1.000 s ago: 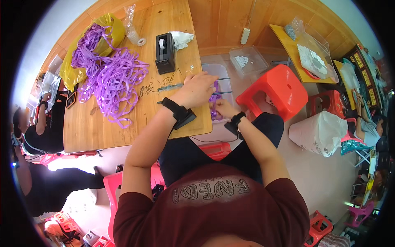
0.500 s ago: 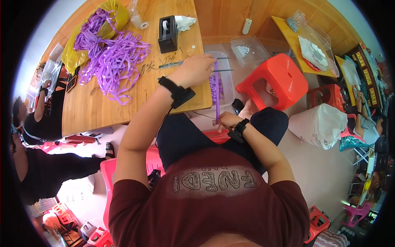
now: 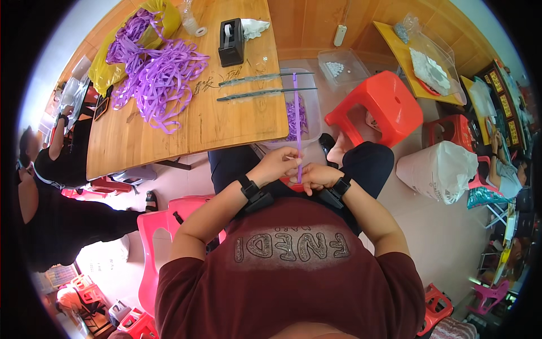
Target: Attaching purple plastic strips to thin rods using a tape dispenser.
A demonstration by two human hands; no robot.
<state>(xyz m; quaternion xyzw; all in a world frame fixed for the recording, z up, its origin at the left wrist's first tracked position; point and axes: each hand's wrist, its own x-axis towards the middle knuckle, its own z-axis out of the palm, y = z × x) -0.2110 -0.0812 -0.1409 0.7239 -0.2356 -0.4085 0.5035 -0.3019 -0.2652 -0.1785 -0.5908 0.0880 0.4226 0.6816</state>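
Note:
A purple ribbon runs taut from two dark thin rods toward my lap. Both the far rod and the near rod lie taped on the wooden table and stick out past its right edge. My left hand pinches the ribbon's lower stretch. Just beside it, my right hand closes on the ribbon near its lower end. The fingertips of the two hands almost meet, partly hiding the ribbon's end. Under the rods, a clear plastic bin contains short purple ribbon pieces.
On the wooden table are a loose heap of purple ribbon, a yellow bag and a black tape dispenser. A red stool stands at the right, near a white sack. Another person is at the left.
My left hand has come back from the rods to the ribbon's lower part, beside my right hand. My right hand still holds the low end, slightly nearer to me.

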